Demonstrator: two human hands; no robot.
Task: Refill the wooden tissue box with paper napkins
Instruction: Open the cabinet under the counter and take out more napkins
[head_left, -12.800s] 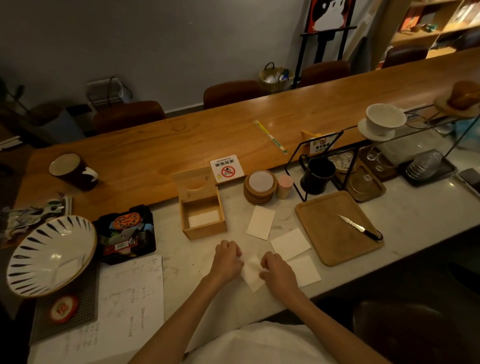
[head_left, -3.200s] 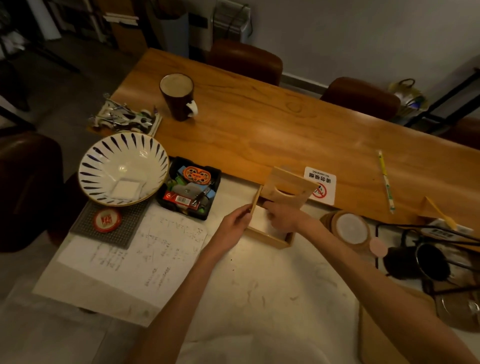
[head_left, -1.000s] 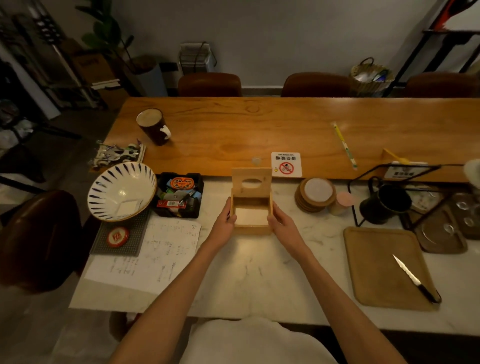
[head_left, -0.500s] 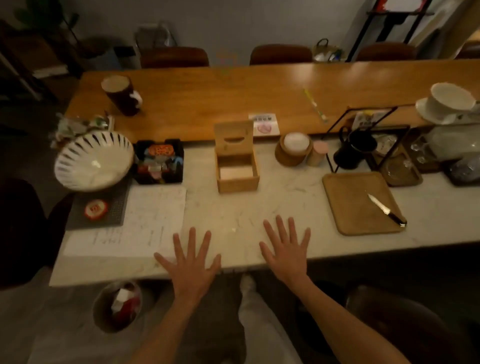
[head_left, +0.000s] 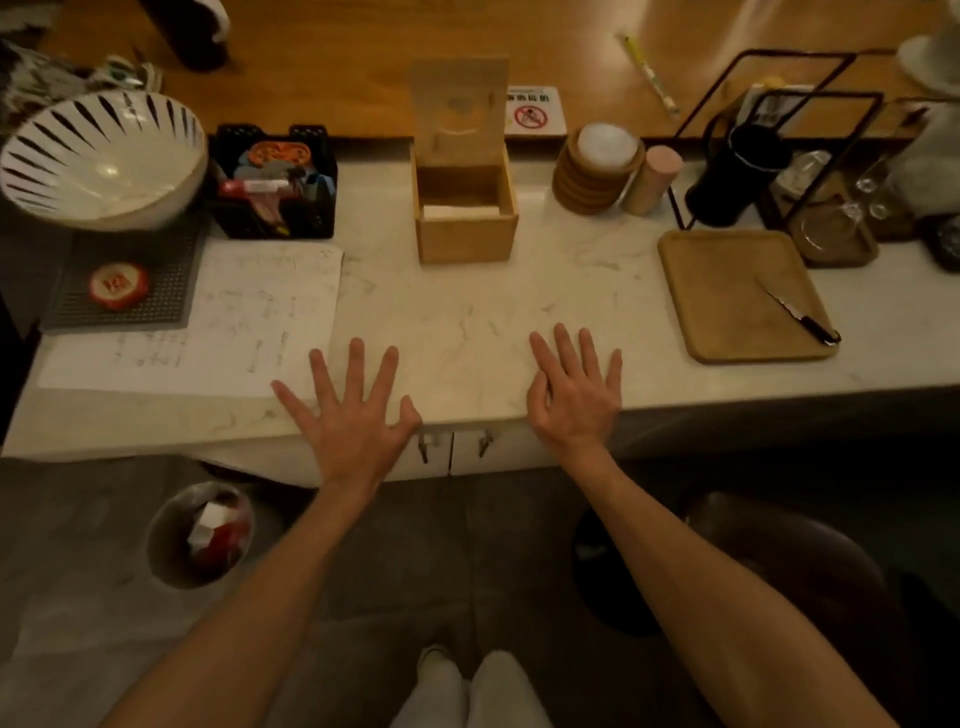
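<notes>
The wooden tissue box (head_left: 466, 239) stands on the marble counter (head_left: 467, 322) with its slotted lid (head_left: 459, 111) tipped up and back. White paper napkins (head_left: 460, 211) lie flat inside it. My left hand (head_left: 349, 415) is spread flat with straight fingers at the counter's near edge, holding nothing. My right hand (head_left: 574, 387) is flat beside it, fingers together and straight, empty too. Both hands are well in front of the box and apart from it.
Left of the box are a black basket of small items (head_left: 274, 184), a striped bowl (head_left: 98, 156) and a paper sheet (head_left: 208, 322). To the right: stacked coasters (head_left: 597, 169), a wooden tray (head_left: 743, 296) with a knife (head_left: 800, 318), and a wire rack (head_left: 779, 104). A waste bin (head_left: 200, 532) stands on the floor.
My hands let go of the box's sides and pulled back to the counter's near edge, spread open. The view has dropped lower; the box has not moved.
</notes>
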